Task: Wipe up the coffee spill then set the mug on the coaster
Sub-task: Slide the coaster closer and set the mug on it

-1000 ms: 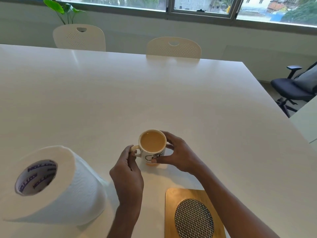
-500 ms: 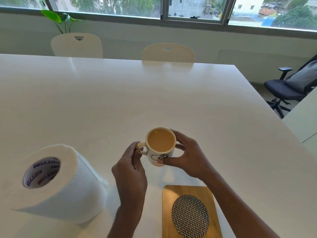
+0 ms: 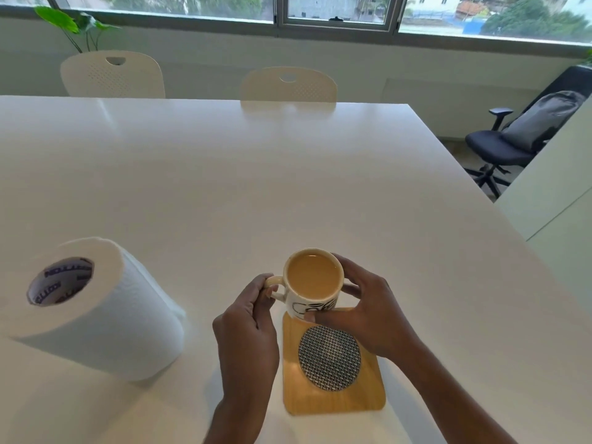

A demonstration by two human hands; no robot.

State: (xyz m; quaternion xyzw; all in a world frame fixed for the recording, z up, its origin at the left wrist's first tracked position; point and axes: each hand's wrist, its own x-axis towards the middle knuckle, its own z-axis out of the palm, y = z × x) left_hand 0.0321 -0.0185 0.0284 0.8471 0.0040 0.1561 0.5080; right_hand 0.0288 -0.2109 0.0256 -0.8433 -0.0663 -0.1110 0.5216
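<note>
A white mug (image 3: 312,280) with black markings, nearly full of milky coffee, is held up off the table, over the far edge of the coaster. My left hand (image 3: 248,328) pinches its handle and my right hand (image 3: 368,312) wraps the mug's right side. The coaster (image 3: 333,363) is a square wooden board with a round black-and-white woven pad in its middle, lying near the table's front edge. A large roll of white paper towel (image 3: 96,309) lies on its side to the left. No spill shows on the white table (image 3: 256,187).
Two cream chairs (image 3: 112,75) (image 3: 288,84) stand at the table's far edge, with a leafy plant (image 3: 70,24) behind the left one. A dark office chair (image 3: 519,145) stands off the table's right side, next to a pale cabinet (image 3: 557,193).
Both hands have lifted the mug off the table and carried it toward me, from beyond the coaster to above its far edge. The paper towel roll has not moved.
</note>
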